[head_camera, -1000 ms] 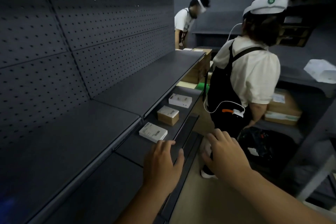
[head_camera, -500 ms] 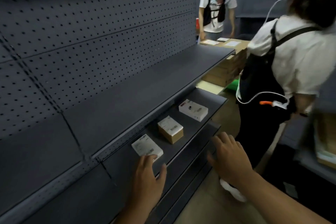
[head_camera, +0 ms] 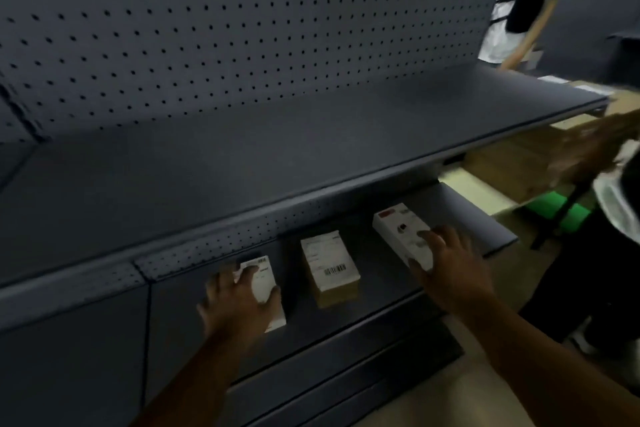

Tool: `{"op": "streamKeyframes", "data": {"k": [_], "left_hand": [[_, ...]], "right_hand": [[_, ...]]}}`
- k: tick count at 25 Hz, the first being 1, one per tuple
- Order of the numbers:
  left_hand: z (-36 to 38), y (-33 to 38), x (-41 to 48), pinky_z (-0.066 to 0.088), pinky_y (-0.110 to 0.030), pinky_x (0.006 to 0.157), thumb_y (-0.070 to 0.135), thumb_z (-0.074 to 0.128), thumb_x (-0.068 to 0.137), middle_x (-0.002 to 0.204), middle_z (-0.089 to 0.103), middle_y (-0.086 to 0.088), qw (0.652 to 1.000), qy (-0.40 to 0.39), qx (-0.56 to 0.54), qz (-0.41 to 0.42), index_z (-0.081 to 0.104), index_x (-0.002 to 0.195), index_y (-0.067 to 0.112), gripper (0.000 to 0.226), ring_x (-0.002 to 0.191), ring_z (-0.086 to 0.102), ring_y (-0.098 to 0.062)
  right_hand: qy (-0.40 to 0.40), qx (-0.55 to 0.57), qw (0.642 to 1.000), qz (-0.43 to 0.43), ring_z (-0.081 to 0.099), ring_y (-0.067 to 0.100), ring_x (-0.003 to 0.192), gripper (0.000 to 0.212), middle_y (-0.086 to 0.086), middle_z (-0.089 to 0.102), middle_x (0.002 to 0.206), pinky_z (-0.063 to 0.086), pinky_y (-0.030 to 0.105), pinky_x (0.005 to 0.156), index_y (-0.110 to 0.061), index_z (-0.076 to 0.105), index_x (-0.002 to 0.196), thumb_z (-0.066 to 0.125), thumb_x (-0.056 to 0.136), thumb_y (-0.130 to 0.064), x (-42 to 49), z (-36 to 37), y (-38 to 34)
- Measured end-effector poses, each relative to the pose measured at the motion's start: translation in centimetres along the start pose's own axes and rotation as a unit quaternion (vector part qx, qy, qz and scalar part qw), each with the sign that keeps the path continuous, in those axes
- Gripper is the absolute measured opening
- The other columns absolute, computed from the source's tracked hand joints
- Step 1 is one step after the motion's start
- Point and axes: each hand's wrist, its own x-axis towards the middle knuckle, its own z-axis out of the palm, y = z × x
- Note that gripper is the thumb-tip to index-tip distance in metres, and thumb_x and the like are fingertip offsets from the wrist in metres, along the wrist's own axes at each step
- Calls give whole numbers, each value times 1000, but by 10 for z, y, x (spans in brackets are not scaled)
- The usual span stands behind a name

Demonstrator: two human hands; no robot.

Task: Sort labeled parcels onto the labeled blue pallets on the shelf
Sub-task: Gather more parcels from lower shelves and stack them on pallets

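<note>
Three small labeled parcels lie in a row on the lower dark shelf. My left hand wraps its fingers around the left white parcel. A brown parcel with a white barcode label sits untouched in the middle. On the right, my right hand lies over the near end of the white parcel with a red mark, fingers curled on its edge. No blue pallet is visible.
A wide upper shelf juts out above the parcels, backed by pegboard. One person stands at the far right end, another close on my right. Cardboard boxes and a green item lie beyond the shelf end.
Both hands moved forward onto the lower shelf. The left closed on the left white parcel and the right came down on the right white parcel. The view swung down and left.
</note>
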Motion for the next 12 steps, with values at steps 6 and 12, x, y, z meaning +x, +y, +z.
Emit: {"op": "streamKeyframes", "data": {"k": [6,12], "left_hand": [[90,-8,-1,50,-57,98,78,56,79,157,27,4,996,22,-49,-73,33,151,41,85,141,29,-35],[108,2,-10,55,-53,88,71,73,69,148,37,5,995,84,-34,-47,46,142,35,86,130,39,-35]], "right_hand": [[-86,-7,995,-40,21,35,147,87,7,21,161,20,53,120,-36,24,156,59,83,-68,67,107,55],[-56,12,997,-43,21,37,147,85,7,16,162,22,65,116,-45,15,155,58,84,-66,93,130,85]]}}
